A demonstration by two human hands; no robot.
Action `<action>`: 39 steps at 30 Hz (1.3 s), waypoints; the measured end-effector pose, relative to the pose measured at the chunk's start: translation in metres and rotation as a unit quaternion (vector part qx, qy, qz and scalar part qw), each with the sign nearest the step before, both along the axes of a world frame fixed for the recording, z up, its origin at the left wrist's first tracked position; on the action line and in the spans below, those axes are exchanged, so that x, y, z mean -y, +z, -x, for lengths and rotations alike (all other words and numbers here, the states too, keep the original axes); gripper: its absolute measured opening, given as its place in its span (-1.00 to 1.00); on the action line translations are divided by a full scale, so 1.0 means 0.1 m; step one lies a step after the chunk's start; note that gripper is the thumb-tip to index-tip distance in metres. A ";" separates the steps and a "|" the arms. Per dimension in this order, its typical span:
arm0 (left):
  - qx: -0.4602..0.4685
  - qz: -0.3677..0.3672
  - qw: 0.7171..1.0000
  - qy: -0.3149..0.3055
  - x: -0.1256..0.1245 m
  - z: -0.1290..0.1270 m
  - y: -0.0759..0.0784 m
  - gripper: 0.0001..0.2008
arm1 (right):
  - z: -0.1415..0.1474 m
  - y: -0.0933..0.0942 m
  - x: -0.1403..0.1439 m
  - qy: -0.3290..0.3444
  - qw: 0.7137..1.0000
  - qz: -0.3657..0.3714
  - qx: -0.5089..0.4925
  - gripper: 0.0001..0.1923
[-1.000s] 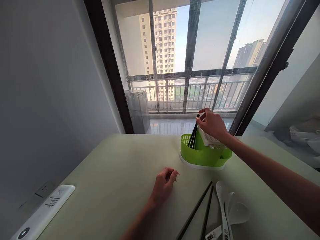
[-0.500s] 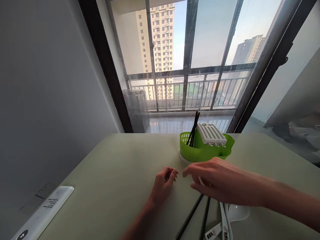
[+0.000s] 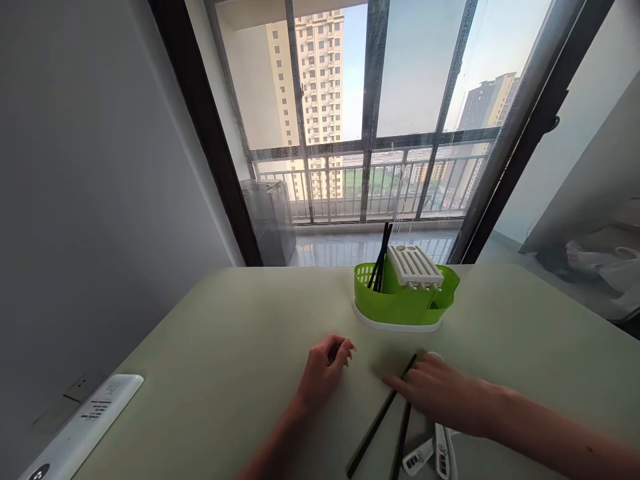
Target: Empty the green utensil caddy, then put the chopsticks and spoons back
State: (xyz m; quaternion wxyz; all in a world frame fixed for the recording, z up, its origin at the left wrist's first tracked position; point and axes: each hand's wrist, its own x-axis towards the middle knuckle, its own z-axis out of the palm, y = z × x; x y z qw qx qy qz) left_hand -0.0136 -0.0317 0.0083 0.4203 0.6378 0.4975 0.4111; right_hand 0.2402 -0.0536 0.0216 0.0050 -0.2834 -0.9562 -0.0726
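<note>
Right hand point(image 3: 440, 393) lies flat, fingers spread, on two black chopsticks point(image 3: 380, 420), gripping nothing. Left hand point(image 3: 325, 370) rests loosely curled, empty, left of them; green holder point(image 3: 400, 303) stands farther back.

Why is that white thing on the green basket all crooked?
The white slotted insert sits tilted on the green holder, its back edge raised, not flat on the rim. Black chopsticks stand beside it. Nothing is spilled or broken.

The right hand point(image 3: 440, 393) has left the green holder point(image 3: 400, 303) and dropped onto the loose chopsticks point(image 3: 380, 420).
</note>
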 end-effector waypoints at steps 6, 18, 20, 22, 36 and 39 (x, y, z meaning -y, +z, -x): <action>-0.006 0.008 1.000 -0.001 0.00 0.00 0.01 -0.62 | 0.04 0.07 -0.22 -0.059 0.997 0.031 0.040 -0.83; -0.043 -0.003 0.997 -0.061 0.02 0.01 0.02 -0.63 | 0.06 0.32 -0.36 -0.041 0.998 0.032 -0.042 -0.91; -0.036 0.006 0.996 -0.082 0.03 0.02 0.01 -0.62 | 0.02 0.44 -0.36 -0.080 0.996 0.041 -0.028 -0.90; -0.040 0.010 0.996 -0.084 0.05 0.01 0.00 -0.59 | -0.01 0.60 -0.35 -0.109 0.993 0.039 -0.028 -0.87; -0.104 -0.132 0.981 -0.093 0.19 -0.03 0.00 -0.61 | 0.24 1.64 0.02 -0.134 0.958 0.094 -0.236 -0.83; -0.083 -0.156 0.979 -0.106 0.22 -0.07 0.00 -0.61 | 0.36 1.71 0.09 -0.123 0.936 0.140 -0.298 -0.79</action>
